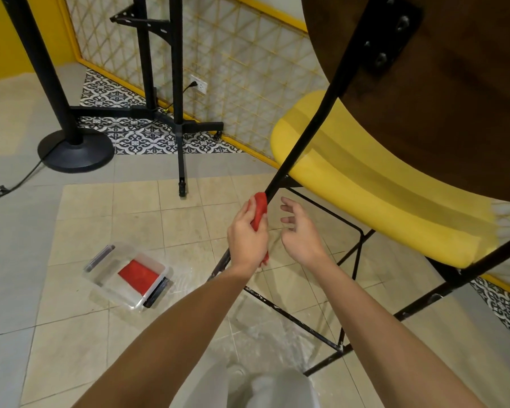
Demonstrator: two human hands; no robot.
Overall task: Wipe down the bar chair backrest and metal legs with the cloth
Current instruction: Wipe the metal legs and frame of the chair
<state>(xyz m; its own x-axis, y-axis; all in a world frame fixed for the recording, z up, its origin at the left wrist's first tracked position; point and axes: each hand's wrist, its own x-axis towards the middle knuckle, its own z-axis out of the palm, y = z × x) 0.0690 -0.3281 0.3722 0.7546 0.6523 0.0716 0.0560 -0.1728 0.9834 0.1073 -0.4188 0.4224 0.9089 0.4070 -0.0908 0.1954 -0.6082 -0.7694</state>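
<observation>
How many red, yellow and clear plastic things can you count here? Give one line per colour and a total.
Red: 2, the cloth gripped in the left hand and the red piece in the container
Yellow: 1, the chair seat
Clear: 1, the container
Total: 4

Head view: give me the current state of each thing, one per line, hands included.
left hand: closed around the red cloth, pressing it on the chair leg.
right hand: open, fingers spread, holding nothing, just right of the leg.
red cloth: bunched, wrapped against the leg.
chair leg: black metal, slanted, paint chipped lower down.
plastic box: on the floor, open, another red cloth inside.
wall plug: plugged in.
</observation>
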